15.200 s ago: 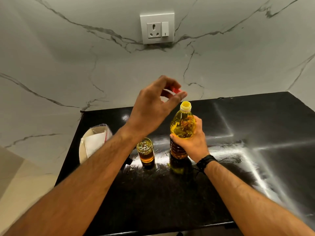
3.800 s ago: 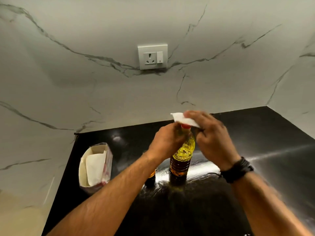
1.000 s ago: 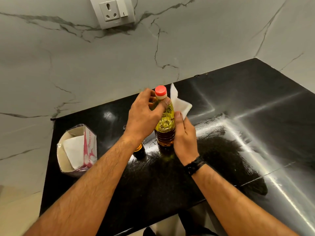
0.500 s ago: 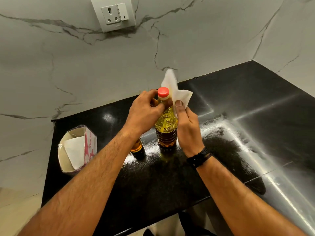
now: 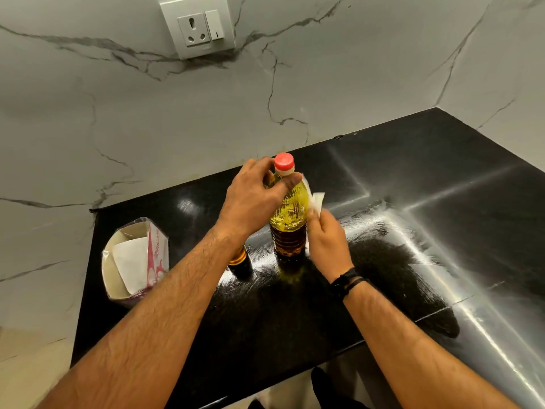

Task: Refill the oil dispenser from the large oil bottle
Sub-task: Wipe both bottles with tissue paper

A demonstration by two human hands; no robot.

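Observation:
The large oil bottle [image 5: 290, 219] stands upright on the black counter [image 5: 398, 231], full of yellow oil, with its red cap [image 5: 284, 161] on. My left hand [image 5: 253, 199] grips the bottle's shoulder just below the cap. My right hand [image 5: 326, 240] holds a white tissue [image 5: 315, 200] against the bottle's right side. The small glass oil dispenser [image 5: 239, 259] stands to the left of the bottle, mostly hidden behind my left wrist; only its amber lower part shows.
An opened tissue pack [image 5: 135, 261] sits near the counter's left edge. A marble wall with a socket [image 5: 197, 25] rises behind the counter. The counter's front edge runs close below my forearms.
My right hand has drawn the tissue down from the cap to the bottle's side. My left hand has kept its grip near the neck.

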